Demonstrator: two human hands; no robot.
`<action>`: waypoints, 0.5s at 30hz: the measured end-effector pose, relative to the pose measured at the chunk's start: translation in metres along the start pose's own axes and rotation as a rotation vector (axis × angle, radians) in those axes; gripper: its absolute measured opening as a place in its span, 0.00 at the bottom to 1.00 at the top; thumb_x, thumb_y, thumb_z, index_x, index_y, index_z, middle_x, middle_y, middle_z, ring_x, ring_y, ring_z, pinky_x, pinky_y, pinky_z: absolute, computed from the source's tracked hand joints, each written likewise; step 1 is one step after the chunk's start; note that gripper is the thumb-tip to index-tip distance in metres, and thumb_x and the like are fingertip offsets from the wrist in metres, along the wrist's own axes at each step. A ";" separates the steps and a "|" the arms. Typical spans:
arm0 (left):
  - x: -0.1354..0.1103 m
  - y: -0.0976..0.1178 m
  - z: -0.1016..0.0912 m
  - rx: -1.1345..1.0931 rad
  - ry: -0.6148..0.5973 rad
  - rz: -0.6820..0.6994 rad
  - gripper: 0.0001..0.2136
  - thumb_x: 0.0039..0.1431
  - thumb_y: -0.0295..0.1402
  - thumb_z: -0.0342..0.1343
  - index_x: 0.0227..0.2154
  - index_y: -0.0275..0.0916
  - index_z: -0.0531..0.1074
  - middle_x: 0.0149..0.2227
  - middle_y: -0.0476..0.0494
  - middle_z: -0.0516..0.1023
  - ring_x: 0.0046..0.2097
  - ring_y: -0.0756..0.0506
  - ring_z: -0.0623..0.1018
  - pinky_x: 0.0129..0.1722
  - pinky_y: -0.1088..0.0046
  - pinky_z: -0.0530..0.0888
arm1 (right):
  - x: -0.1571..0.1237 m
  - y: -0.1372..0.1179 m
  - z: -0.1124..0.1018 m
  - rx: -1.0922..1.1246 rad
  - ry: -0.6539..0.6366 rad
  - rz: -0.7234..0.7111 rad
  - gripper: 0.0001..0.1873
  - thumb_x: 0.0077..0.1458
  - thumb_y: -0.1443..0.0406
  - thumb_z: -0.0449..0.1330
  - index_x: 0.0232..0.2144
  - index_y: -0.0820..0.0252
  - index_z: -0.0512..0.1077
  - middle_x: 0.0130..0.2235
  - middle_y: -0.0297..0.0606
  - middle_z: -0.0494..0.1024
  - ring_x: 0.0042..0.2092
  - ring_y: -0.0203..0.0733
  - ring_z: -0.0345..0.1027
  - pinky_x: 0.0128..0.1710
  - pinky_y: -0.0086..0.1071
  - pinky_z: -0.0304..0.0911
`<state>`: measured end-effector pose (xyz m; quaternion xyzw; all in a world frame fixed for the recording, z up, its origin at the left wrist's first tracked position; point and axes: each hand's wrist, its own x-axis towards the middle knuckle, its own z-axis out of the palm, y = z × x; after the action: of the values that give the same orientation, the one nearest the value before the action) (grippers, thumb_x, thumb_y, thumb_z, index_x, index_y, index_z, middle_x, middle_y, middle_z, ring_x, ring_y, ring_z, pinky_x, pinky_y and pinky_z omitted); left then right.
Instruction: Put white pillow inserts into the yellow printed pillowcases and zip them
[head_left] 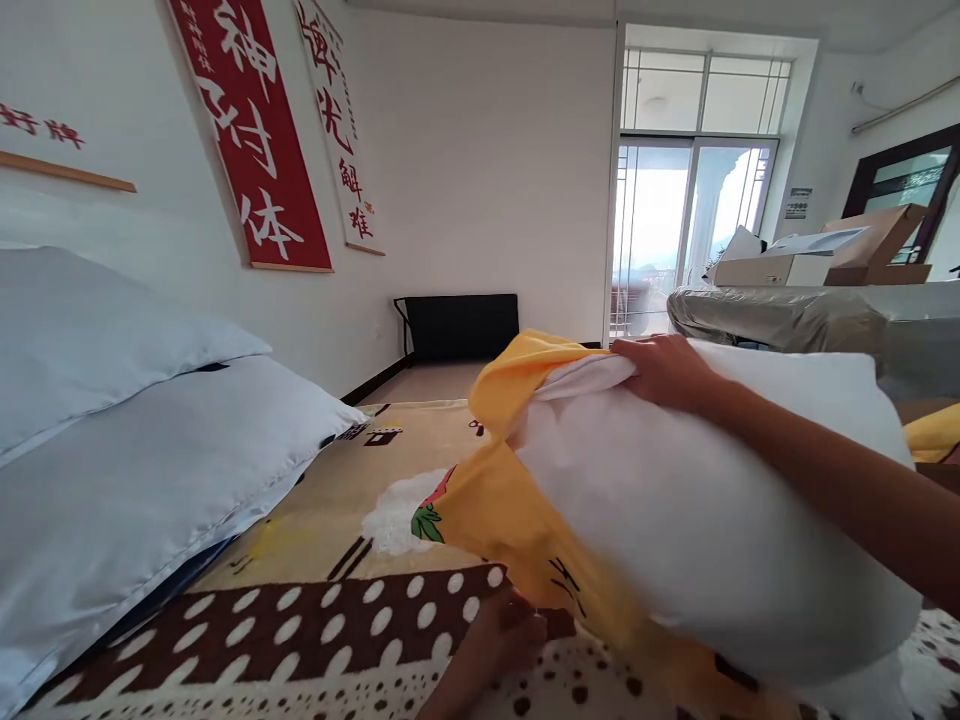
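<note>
A plump white pillow [675, 520] lies on the bed at right, its near-left end partly inside a yellow pillowcase [517, 490] with a printed fruit and green leaves. My right hand [664, 372] is on top of the pillow, fingers closed at the upper edge of the pillowcase beside a fold of white cloth. Low in the middle, my left hand [502, 635] has curled fingers at the lower edge of the yellow cloth, slightly blurred. The pillowcase's lower part is smeared by motion.
Two white pillows [172, 470] are stacked at left on the patterned blanket [322, 610]. Behind stand a black folded panel [461, 327] and a plastic-wrapped piece of furniture [787, 315] bearing cardboard boxes [870, 245]. Scrolls [259, 140] hang on the left wall.
</note>
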<state>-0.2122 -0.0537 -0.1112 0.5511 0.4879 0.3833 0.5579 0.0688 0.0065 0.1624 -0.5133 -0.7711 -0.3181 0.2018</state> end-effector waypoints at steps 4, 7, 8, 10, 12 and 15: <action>-0.012 0.047 -0.014 0.159 0.095 0.191 0.19 0.48 0.49 0.58 0.19 0.37 0.65 0.17 0.48 0.70 0.22 0.49 0.69 0.24 0.74 0.65 | -0.017 0.042 -0.046 -0.200 0.318 -0.278 0.05 0.50 0.64 0.53 0.28 0.57 0.69 0.24 0.35 0.73 0.26 0.39 0.62 0.29 0.33 0.51; -0.015 0.093 -0.030 0.196 0.357 0.478 0.17 0.53 0.48 0.52 0.22 0.38 0.66 0.20 0.49 0.69 0.25 0.49 0.68 0.29 0.73 0.66 | -0.028 0.065 -0.055 -0.287 0.508 -0.432 0.07 0.55 0.65 0.52 0.26 0.57 0.68 0.21 0.34 0.69 0.24 0.37 0.57 0.28 0.33 0.51; -0.013 0.106 -0.035 0.182 0.479 0.578 0.16 0.53 0.47 0.52 0.24 0.38 0.67 0.23 0.49 0.70 0.28 0.48 0.69 0.31 0.73 0.66 | -0.033 0.069 -0.052 -0.301 0.547 -0.471 0.08 0.56 0.66 0.52 0.26 0.57 0.68 0.21 0.34 0.68 0.24 0.37 0.56 0.27 0.33 0.50; 0.000 0.129 -0.044 0.105 0.695 0.717 0.14 0.51 0.46 0.54 0.30 0.39 0.67 0.34 0.46 0.72 0.38 0.46 0.71 0.37 0.72 0.67 | -0.044 0.070 -0.040 -0.322 0.603 -0.543 0.07 0.57 0.67 0.52 0.27 0.56 0.68 0.22 0.34 0.68 0.24 0.37 0.56 0.27 0.34 0.51; 0.020 0.142 -0.051 -0.004 0.785 0.736 0.17 0.49 0.47 0.56 0.37 0.41 0.66 0.46 0.44 0.69 0.49 0.43 0.68 0.44 0.70 0.65 | -0.058 0.064 -0.019 -0.331 0.624 -0.602 0.07 0.57 0.69 0.52 0.28 0.57 0.68 0.22 0.34 0.68 0.25 0.37 0.56 0.28 0.34 0.52; 0.055 0.147 -0.051 -0.115 0.645 0.620 0.24 0.48 0.50 0.55 0.45 0.43 0.64 0.55 0.40 0.64 0.55 0.40 0.65 0.48 0.67 0.64 | -0.082 0.052 0.020 -0.275 0.603 -0.619 0.09 0.57 0.71 0.50 0.29 0.57 0.68 0.22 0.35 0.68 0.26 0.38 0.57 0.30 0.34 0.55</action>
<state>-0.2329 0.0264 0.0322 0.4918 0.4267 0.7110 0.2657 0.1492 -0.0199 0.1103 -0.1648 -0.7455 -0.5985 0.2427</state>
